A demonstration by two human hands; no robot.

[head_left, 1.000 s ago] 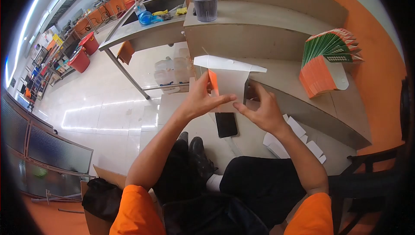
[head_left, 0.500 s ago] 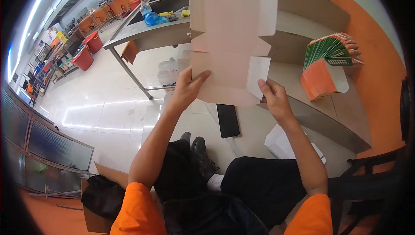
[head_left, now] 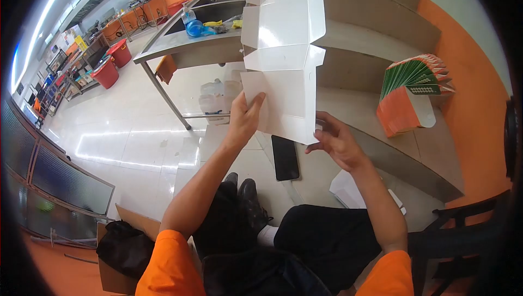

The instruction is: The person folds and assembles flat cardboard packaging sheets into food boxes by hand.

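An unfolded white cardboard box blank (head_left: 287, 91) with creases and side flaps is held up in front of me, its glossy pale inside facing me. My left hand (head_left: 246, 120) grips its lower left edge, thumb on the face and the other fingers behind. At the lower right corner, my right hand (head_left: 339, 140) has its thumb and fingers bent around a small tab at the edge. Some of its fingertips are hidden by the card.
A fanned stack of green and orange printed cartons (head_left: 409, 97) sits on a step (head_left: 348, 105) to the right. Below are a black phone (head_left: 285, 157) and white folded card (head_left: 348, 189) on the floor. A steel sink counter (head_left: 190, 50) stands ahead; a cardboard box (head_left: 109, 274) lies lower left.
The blank has tilted and dropped slightly, and its lower right side flap has turned up on edge. My right hand has moved down to the corner, its fingers shifting around the edge.
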